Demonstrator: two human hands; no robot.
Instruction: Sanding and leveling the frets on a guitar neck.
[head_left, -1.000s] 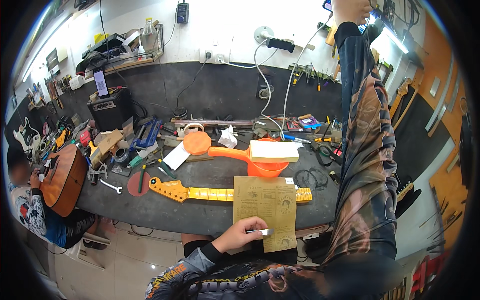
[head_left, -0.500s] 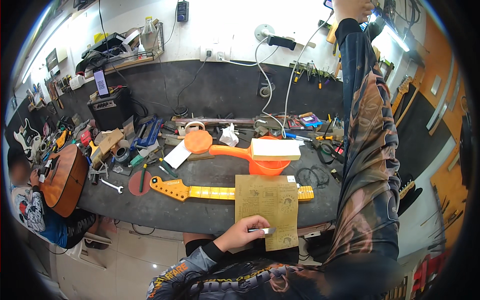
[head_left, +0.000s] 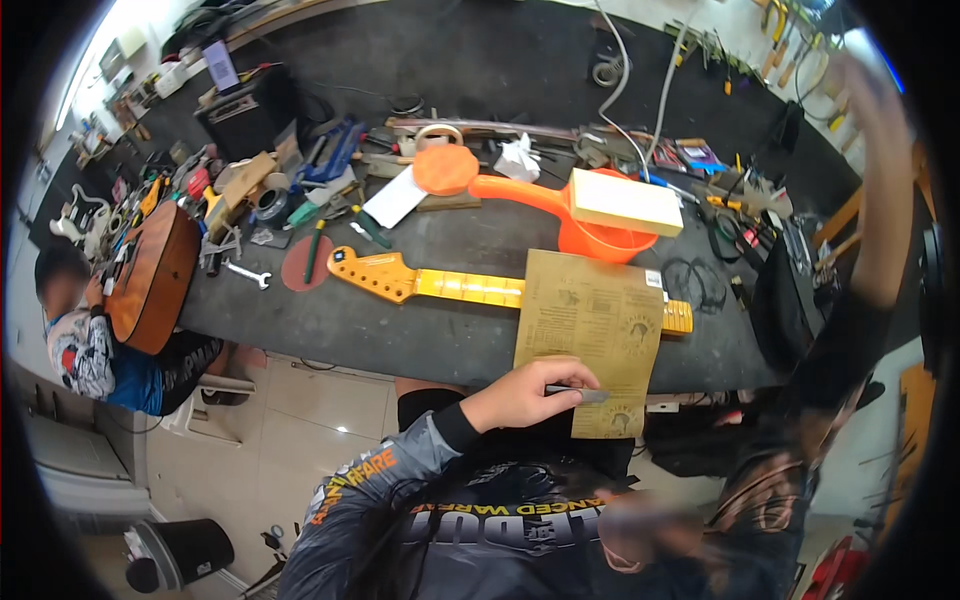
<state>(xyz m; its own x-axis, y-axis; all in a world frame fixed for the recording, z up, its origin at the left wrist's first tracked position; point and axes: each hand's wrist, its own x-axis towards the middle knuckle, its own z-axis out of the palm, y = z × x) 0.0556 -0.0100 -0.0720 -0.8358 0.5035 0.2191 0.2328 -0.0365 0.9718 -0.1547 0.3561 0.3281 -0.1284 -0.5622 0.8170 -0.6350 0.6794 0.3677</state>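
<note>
My left hand (head_left: 530, 395) is closed on a small grey metal strip (head_left: 590, 396), over the lower part of a brown sandpaper sheet (head_left: 575, 320) with printed backing. The sheet lies across a glossy yellow guitar neck (head_left: 465, 285), hiding part of the fretboard. My right hand (head_left: 865, 85) is raised at the upper right, near the wall tools, smeared by motion; its fingers and any contents cannot be made out. Behind the sheet is an orange container (head_left: 605, 243) with a long handle, topped by a cream rectangular block (head_left: 626, 203).
At left a co-worker (head_left: 75, 345) sits with an acoustic guitar (head_left: 150, 275). A wrench (head_left: 248, 275), green-handled files (head_left: 314, 246), an orange disc (head_left: 445, 170) and cluttered tools are on the dark bench (head_left: 430, 340). A black bucket (head_left: 190, 550) stands on the floor.
The view has tilted down, so the bench appears higher. My right arm has shifted right and is now blurred. My left hand still holds the metal strip over the sheet.
</note>
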